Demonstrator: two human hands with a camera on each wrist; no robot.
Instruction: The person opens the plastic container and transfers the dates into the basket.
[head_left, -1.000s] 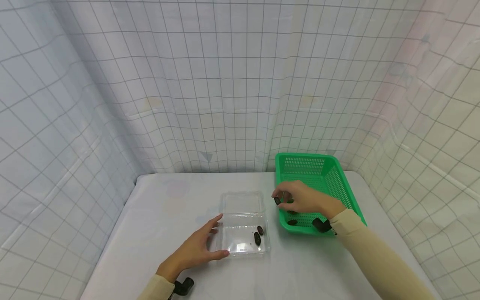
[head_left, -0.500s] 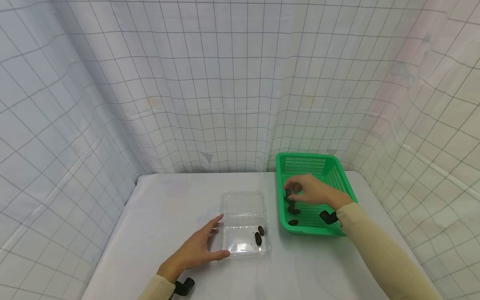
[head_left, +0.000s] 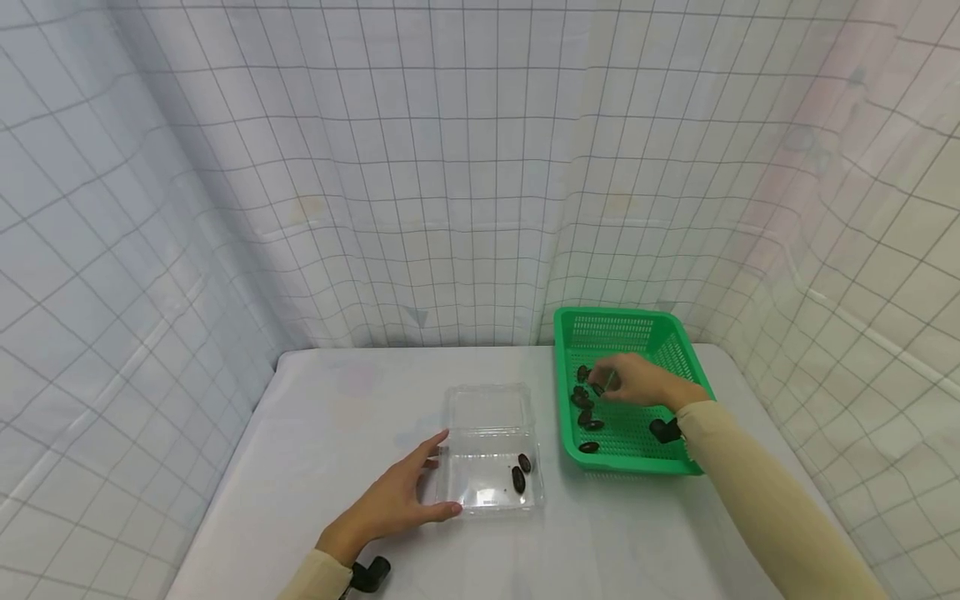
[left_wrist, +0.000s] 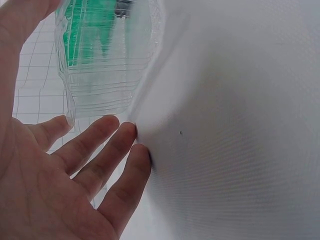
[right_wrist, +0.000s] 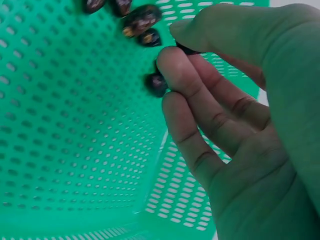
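Observation:
My right hand is low inside the green basket. Its thumb and fingertips pinch a date, mostly hidden by them in the right wrist view. More dark, wrinkled dates lie along the basket's left side, near those fingers. My left hand spreads around the left side of a clear plastic clamshell box, thumb at its front corner. In the left wrist view, the fingers are fairly straight beside the box wall. Two dates sit in the box's right half; its lid is folded back.
A white cloth covers the table. White gridded curtains enclose the back and both sides. The basket stands at the right, a narrow strip of table between it and the box.
My right hand has moved from the basket's left rim rightward and into it. It pinched a date a second ago too; whether it is the same one, I cannot tell. My left hand stays put.

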